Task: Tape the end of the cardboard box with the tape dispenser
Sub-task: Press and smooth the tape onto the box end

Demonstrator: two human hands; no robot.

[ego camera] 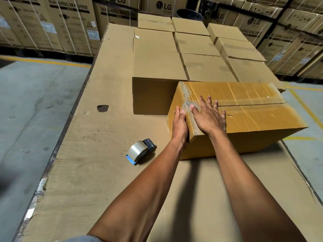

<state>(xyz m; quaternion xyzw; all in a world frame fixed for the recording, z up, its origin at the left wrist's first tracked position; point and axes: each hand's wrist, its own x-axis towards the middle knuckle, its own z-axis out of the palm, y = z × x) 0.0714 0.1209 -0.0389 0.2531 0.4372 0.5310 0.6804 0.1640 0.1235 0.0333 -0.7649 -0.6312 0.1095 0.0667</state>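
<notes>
A yellowish cardboard box [253, 112] lies on a flat cardboard sheet [97, 154], its top flaps closed along a middle seam. Clear tape wraps over its left end at the seam. My right hand [208, 117] lies flat on the box top near that end, fingers spread, thumb on the tape. My left hand [180, 124] presses flat against the box's left end face, fingers pointing up to the tape. The tape dispenser [140, 151], with a roll of clear tape, a black handle and a blue blade guard, lies on the sheet to the left of the box, untouched.
Several closed plain boxes [157, 55] stand in rows behind the yellowish one. Large washing-machine cartons [70, 27] line the back. A dark hole [102, 108] marks the sheet. Grey floor with yellow lines [35, 95] lies on both sides.
</notes>
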